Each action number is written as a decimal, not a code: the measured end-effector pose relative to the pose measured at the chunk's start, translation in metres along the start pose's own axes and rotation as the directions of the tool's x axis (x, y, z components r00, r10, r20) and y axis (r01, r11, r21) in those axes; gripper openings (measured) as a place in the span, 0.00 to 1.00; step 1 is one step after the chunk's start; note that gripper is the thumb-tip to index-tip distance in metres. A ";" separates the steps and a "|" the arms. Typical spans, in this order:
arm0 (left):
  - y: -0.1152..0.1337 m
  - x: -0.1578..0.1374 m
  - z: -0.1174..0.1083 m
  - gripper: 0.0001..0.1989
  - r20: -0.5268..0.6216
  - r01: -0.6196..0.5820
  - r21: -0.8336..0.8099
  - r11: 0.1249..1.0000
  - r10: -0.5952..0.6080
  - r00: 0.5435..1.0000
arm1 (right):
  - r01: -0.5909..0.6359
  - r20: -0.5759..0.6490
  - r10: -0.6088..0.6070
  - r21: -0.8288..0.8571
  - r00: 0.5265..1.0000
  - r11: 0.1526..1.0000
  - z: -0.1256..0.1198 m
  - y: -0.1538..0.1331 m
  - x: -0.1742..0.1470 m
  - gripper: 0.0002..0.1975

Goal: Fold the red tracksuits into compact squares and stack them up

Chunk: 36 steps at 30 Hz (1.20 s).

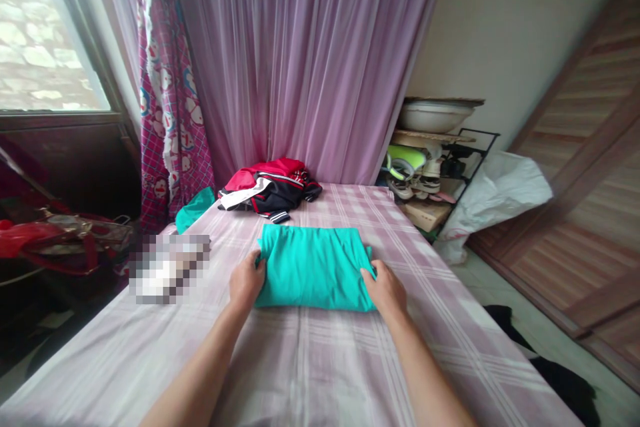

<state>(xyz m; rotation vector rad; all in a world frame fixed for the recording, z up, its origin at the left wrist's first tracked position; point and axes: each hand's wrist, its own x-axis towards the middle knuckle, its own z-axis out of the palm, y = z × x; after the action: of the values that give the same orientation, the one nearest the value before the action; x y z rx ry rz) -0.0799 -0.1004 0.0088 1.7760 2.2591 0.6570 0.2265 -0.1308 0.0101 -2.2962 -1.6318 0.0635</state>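
Observation:
A teal garment, folded into a rectangle, lies on the plaid sheet in front of me. Its exact kind cannot be told from the folds. My left hand grips its left edge, thumb on top and the other fingers tucked out of sight. At the opposite edge, my right hand pinches the cloth between thumb and fingers. Beyond the folded cloth sits a heap of red, black and white clothes.
Another teal cloth hangs at the bed's left edge, near a blurred-out item. Purple curtains close off the far end. At right stand a shoe rack with a basin and a white sack.

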 end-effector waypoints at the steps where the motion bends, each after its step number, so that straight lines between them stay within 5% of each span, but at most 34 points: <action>1: 0.003 0.002 -0.003 0.21 -0.010 -0.010 -0.005 1.000 0.010 1.000 | 0.020 -0.032 -0.020 0.019 0.999 1.000 -0.002 -0.002 0.001 0.15; 6: 0.027 0.022 -0.016 0.19 -0.067 -0.123 -0.002 0.992 0.123 0.990 | 0.137 -0.162 -0.124 0.076 0.979 0.988 -0.008 -0.009 0.015 0.13; 11: 0.075 0.060 -0.018 0.19 -0.107 -0.225 -0.027 0.974 0.221 0.969 | 0.201 -0.253 -0.183 0.046 0.950 0.979 -0.024 -0.009 0.064 0.14; 20: 0.212 0.193 -0.017 0.19 -0.282 -0.385 -0.189 0.903 0.326 0.902 | 0.108 -0.460 -0.115 -0.043 0.880 0.993 -0.107 0.002 0.226 0.18; 24: 0.245 0.252 0.022 0.22 -0.199 -0.362 -0.302 0.882 0.313 0.929 | -0.023 -0.415 0.008 -0.033 0.910 0.999 -0.108 0.017 0.299 0.22; 28: 0.206 0.259 0.092 0.30 0.068 -0.279 -0.230 0.932 0.301 0.951 | -0.196 -0.177 0.185 -0.049 0.967 0.979 -0.041 0.037 0.315 0.28; 32: 0.126 0.224 0.140 0.25 0.062 -0.381 -0.141 0.914 0.392 0.918 | -0.168 0.000 0.170 -0.116 0.986 0.979 0.042 0.044 0.272 0.27; 36: 0.073 0.194 0.148 0.18 -0.065 -0.598 -0.198 0.776 0.599 0.798 | -0.038 -0.018 0.035 -0.154 0.999 0.987 0.073 0.036 0.234 0.24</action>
<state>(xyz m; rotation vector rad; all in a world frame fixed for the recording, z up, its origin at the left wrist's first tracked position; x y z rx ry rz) -0.0056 0.1316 -0.0655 2.3790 1.5073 0.9527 0.3240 0.0929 -0.0347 -2.4345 -1.6399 -0.0743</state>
